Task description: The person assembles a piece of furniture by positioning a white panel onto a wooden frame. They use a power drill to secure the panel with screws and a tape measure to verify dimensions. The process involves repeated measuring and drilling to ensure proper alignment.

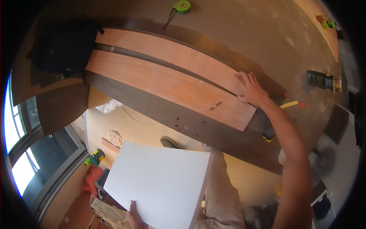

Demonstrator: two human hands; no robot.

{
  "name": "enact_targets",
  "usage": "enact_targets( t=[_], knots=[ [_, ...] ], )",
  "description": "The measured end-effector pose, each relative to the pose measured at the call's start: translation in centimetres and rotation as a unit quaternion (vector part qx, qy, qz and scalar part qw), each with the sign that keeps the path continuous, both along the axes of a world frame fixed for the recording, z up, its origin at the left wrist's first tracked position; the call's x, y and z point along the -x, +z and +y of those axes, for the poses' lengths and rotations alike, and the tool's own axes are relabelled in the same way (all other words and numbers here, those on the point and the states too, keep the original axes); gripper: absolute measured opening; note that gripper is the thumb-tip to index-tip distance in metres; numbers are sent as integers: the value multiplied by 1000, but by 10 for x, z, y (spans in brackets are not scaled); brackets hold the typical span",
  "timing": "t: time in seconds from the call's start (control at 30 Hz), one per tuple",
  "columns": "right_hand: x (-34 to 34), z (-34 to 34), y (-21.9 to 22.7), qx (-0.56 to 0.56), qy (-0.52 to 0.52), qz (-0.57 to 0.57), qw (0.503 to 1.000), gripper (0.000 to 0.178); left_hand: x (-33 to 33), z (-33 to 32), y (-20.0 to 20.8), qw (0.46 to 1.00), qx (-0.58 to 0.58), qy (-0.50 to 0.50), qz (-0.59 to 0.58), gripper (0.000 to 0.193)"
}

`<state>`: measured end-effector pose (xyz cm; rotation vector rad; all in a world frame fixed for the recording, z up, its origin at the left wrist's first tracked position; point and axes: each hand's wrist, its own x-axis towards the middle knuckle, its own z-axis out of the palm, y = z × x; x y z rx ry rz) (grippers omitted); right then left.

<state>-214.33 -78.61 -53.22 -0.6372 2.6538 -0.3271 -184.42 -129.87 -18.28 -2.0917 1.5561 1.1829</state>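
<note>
l hand [134, 217] low, fingers curled on edge of white board [160, 183] | r hand [249, 88] flat, fingers spread on orange wood plank [167, 78] end | tape measure [182, 6] far up top

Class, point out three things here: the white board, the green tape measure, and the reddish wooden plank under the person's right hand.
white board [160, 183], head view, its flat face.
green tape measure [182, 6], head view, its case.
reddish wooden plank [167, 82], head view, its top face.
</note>
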Motion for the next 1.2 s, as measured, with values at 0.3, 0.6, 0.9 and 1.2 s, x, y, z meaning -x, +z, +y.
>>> enact_targets(
  t=[0.3, 0.6, 0.9, 1.2],
  knots=[
    [-2, 2, -19, 35, -2, 116, 993, 91, 19, 24, 13, 999, -25, -31, -37, 55],
    [-52, -64, -3, 221, -171, 91, 956, 29, 24, 28, 12, 993, -45, -70, 78, 52],
    [-93, -76, -54, 114, -60, 101, 987, 31, 16, 12, 7, 990, -53, -82, 104, 49],
    [-111, -96, -2, -20, -148, -20, 989, 115, 6, 17, 3, 987, -69, -76, 122, 48]
  ],
)
